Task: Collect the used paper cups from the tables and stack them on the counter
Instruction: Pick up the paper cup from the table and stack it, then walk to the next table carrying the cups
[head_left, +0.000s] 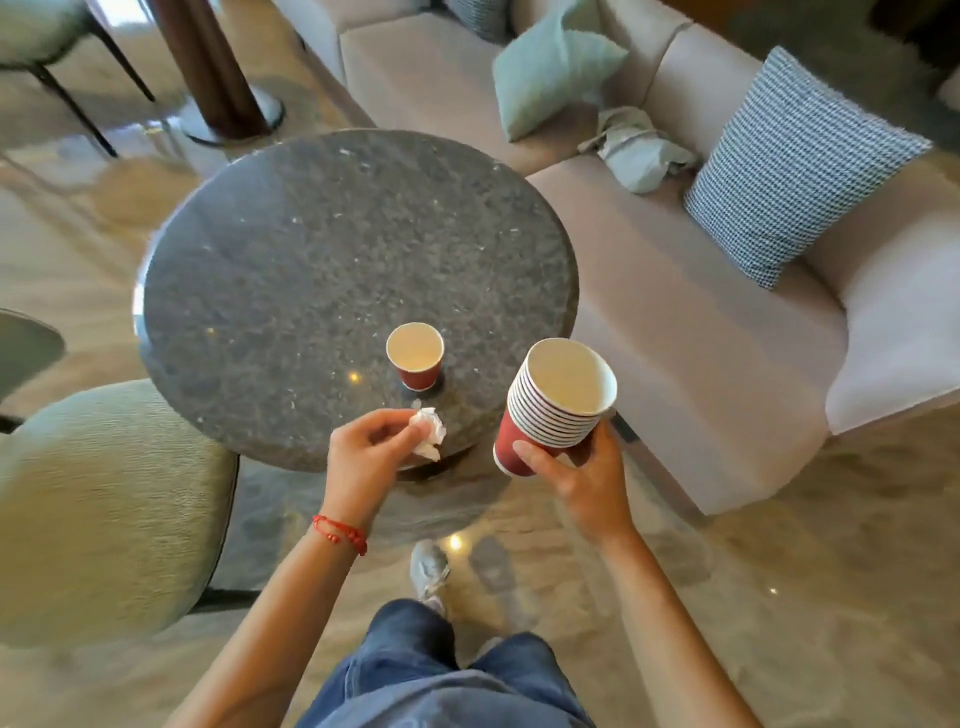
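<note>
- While a single red paper cup (415, 359) stood upright near the front edge of a round, dark speckled stone bench (291, 270), its pale inside showing, a person stood over it with both hands out.
- The right hand (576, 475) held a nested stack of red paper cups (553, 402) tilted to the left, thumb and fingers (531, 453) curled round the bottom cup, to the right of the bench's edge and apart from the lone cup.
- The left hand (363, 449) hovered over the bench's near rim, just in front of the lone cup, its fingers pinching a crumpled white tissue (430, 434); a red cord bracelet (340, 532) circled that wrist.
- A small white scrap (416, 404) lay on the bench between cup and tissue.
- Below the arms were blue jeans (431, 675) and a grey shoe (428, 569) on a glossy marbled floor (779, 571).
- A pale sofa (675, 322) ran beside the bench on the right, carrying a light green cushion (550, 67), a blue-and-white patterned cushion (795, 171) and a crumpled grey-green cloth (636, 148) between them.
- A green upholstered chair (104, 514) stood at the left, close to the bench.
</note>
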